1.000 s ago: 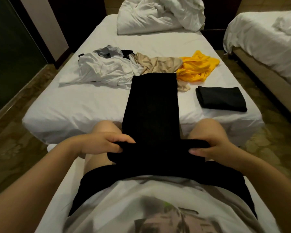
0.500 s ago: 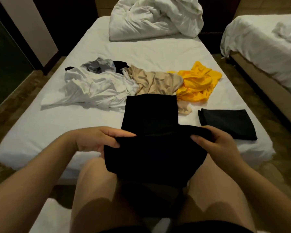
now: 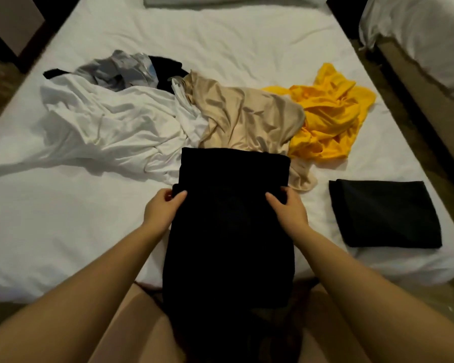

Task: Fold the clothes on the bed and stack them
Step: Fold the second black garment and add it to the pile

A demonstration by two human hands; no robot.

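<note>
1. Both hands are on the long black knit garment (image 3: 231, 231), which runs straight down the middle of the white-sheeted bed (image 3: 89, 231).
2. The left hand (image 3: 163, 208) pinches the garment's left edge: thumb on top, fingers curled under the cloth.
3. The right hand (image 3: 288, 210) mirrors it on the right edge, thumb over the fabric and fingers tucked beneath. Each hand is closed on the cloth.
4. The edge they hold lies across a lower layer of the same garment, and a band of that layer shows just beyond the fingertips.
5. The far end of the garment overlaps the near hem of a crumpled beige satin top (image 3: 247, 116). The near end drops over the bed's edge onto the person's bare legs.
6. To the right, well apart from the hands, a dark garment folded into a flat rectangle (image 3: 383, 213) sits near the bed's corner.
7. The unfolded pile stretches across the bed behind. A rumpled white shirt (image 3: 110, 127) lies on the left, touching the beige top.
8. A bunched bright yellow garment (image 3: 328, 116) lies at the right end, against the beige one.
9. Behind the white shirt are a wrinkled grey piece (image 3: 121, 69) and a small black piece (image 3: 168, 66), side by side.
10. A second white-covered bed (image 3: 417, 35) stands off to the right across a strip of floor.
</note>
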